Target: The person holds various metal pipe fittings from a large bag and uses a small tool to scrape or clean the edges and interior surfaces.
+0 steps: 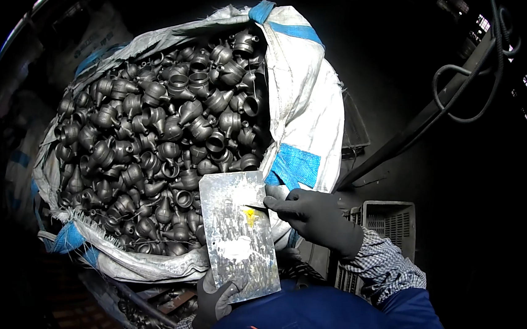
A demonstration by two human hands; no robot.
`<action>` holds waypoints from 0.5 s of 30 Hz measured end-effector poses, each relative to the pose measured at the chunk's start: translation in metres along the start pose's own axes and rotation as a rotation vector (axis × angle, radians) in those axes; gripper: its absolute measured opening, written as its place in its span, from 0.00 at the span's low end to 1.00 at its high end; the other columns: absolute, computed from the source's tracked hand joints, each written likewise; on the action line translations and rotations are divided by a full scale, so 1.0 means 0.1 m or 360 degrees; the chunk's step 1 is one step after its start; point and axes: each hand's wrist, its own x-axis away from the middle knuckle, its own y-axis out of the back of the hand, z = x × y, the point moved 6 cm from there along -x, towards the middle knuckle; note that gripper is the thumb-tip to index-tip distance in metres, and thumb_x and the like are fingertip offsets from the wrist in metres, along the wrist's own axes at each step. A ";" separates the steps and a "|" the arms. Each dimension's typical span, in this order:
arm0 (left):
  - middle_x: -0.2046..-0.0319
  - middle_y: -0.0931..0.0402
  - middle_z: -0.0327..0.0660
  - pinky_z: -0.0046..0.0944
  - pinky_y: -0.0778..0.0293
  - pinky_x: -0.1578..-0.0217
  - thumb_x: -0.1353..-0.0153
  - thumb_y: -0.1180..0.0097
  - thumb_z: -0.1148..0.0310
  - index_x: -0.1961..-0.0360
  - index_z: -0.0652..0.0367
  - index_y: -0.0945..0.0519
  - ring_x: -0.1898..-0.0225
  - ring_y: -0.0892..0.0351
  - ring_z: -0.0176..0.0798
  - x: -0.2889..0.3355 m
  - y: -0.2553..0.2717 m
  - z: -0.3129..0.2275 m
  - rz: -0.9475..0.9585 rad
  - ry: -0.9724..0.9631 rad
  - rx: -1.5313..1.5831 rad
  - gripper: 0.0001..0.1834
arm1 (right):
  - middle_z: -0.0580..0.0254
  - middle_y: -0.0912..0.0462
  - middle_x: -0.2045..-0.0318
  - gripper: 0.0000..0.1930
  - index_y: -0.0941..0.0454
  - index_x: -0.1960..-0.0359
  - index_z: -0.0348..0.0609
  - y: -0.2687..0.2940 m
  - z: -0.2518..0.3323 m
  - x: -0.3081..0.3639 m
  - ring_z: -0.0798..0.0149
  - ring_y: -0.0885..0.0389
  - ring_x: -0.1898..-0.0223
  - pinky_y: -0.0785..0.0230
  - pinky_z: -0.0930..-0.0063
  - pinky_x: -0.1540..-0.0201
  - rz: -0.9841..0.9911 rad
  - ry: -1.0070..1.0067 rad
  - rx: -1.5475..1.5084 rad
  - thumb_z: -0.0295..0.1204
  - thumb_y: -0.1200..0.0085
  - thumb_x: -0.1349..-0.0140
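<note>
A flat, worn metal plate [233, 236] with scuffs and a yellow mark tilts over the near right rim of a large white woven sack [304, 75]. My left hand [212, 303], in a dark glove, grips the plate's lower left corner with the thumb on top. At the plate's upper right edge is my gloved right hand [318, 221], its fingers closed in a pinch. A pale grey piece shows by those fingertips, but I cannot make out what they hold. Dark grey, bulb-shaped metal castings [173, 129] with open necks and spouts fill the sack.
Blue straps [300, 164] hang at the sack's rim. A slatted plastic crate [389, 221] stands to the right, near my right forearm. A slanting pole [415, 121] with a looped cable rises at the right. More castings [146, 319] lie below the sack's near edge.
</note>
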 end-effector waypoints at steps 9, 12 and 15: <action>0.61 0.21 0.40 0.33 0.24 0.56 0.40 0.39 0.78 0.43 0.66 0.34 0.60 0.21 0.30 -0.01 -0.02 -0.01 0.0011 0.0036 -0.0096 0.25 | 0.66 0.20 0.67 0.19 0.21 0.47 0.69 0.05 0.00 0.02 0.60 0.19 0.67 0.29 0.66 0.68 0.0031 -0.0004 0.0074 0.33 0.43 0.40; 0.61 0.21 0.40 0.33 0.23 0.56 0.40 0.40 0.79 0.45 0.67 0.33 0.60 0.21 0.31 -0.01 -0.03 -0.03 0.0024 0.0104 -0.0172 0.23 | 0.66 0.19 0.66 0.18 0.21 0.47 0.70 0.04 -0.04 0.00 0.61 0.19 0.66 0.28 0.67 0.68 -0.0006 -0.0105 0.0078 0.33 0.44 0.39; 0.61 0.21 0.41 0.34 0.23 0.56 0.40 0.40 0.79 0.46 0.67 0.31 0.61 0.20 0.31 0.00 -0.10 -0.06 0.0001 -0.0019 0.0065 0.21 | 0.67 0.20 0.67 0.18 0.21 0.47 0.70 0.01 -0.01 0.02 0.62 0.19 0.67 0.28 0.68 0.68 -0.0060 -0.0047 -0.0025 0.33 0.44 0.39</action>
